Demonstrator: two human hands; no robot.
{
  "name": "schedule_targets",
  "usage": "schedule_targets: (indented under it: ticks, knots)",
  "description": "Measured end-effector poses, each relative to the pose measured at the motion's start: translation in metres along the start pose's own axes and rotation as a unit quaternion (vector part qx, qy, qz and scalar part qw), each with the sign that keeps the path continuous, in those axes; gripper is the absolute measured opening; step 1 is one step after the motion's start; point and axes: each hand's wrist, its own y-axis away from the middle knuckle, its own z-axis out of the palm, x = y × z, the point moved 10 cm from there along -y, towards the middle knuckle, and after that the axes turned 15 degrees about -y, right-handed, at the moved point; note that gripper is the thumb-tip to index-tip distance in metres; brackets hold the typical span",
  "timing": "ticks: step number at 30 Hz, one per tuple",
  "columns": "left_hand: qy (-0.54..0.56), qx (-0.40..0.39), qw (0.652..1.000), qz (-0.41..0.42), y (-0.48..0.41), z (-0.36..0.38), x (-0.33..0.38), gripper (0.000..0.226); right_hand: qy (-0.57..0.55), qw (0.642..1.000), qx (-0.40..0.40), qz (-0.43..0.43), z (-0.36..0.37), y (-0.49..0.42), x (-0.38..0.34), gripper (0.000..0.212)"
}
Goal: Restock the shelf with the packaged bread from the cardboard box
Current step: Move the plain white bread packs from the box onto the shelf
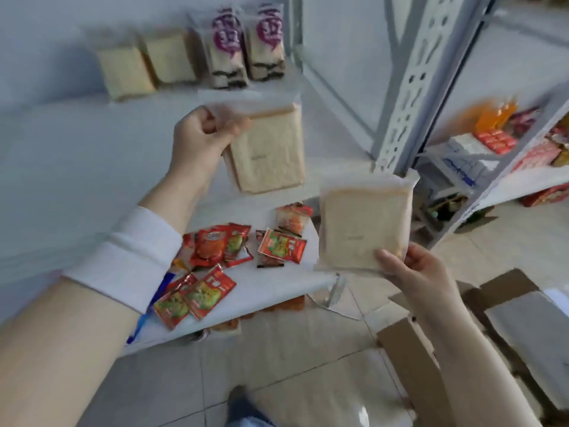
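Observation:
My left hand (203, 135) grips the top edge of a clear-wrapped pack of white bread (271, 152), held over the white shelf (92, 143). My right hand (412, 266) pinches the lower corner of a second bread pack (363, 226), in front of the shelf's front edge. At the back of the shelf stand two plain bread packs (147, 64) and two purple-labelled packs (246, 47). The open cardboard box (409, 352) sits on the floor at lower right; its contents are hidden.
Several red and green sachets (221, 254) lie on the lower shelf board. A perforated grey upright (409, 87) stands right of the bread. A neighbouring rack (505, 140) holds snack packs. Tiled floor lies below, with my shoe (243, 399) on it.

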Motion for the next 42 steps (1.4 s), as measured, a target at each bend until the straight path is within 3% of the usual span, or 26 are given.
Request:
schedule_targets:
  ticks: [9,17,19,22,26,32,37,42]
  knots:
    - [-0.039,0.064,0.996,-0.056,-0.104,-0.221,-0.118,0.014,0.031,0.995,-0.091,-0.029,0.275,-0.109,-0.005,0.014]
    - [-0.005,0.099,0.994,-0.055,-0.229,-0.257,-0.171,0.015,0.033,0.993,-0.059,-0.093,0.407,-0.236,-0.019,0.021]
    - [-0.028,0.104,0.993,-0.051,-0.26,-0.255,-0.178,0.022,0.024,0.993,-0.038,-0.114,0.426,-0.267,-0.023,0.035]
    - [-0.044,0.11,0.992,-0.046,-0.298,-0.249,-0.192,0.036,0.018,0.991,-0.017,-0.132,0.448,-0.307,-0.022,0.031]
    - [-0.041,0.115,0.992,-0.034,-0.333,-0.239,-0.203,0.025,0.048,0.987,0.018,-0.15,0.462,-0.342,-0.017,0.028]
    - [-0.052,0.146,0.988,0.027,-0.348,-0.23,-0.197,0.026,0.174,0.956,0.068,-0.225,0.47,-0.358,-0.028,0.038]
    - [-0.084,0.195,0.977,0.025,-0.343,-0.231,-0.195,0.029,0.18,0.958,0.073,-0.212,0.479,-0.354,-0.033,0.047]
    - [-0.143,0.218,0.965,-0.02,-0.327,-0.241,-0.18,0.073,0.305,0.929,0.012,-0.211,0.491,-0.318,-0.041,0.07]
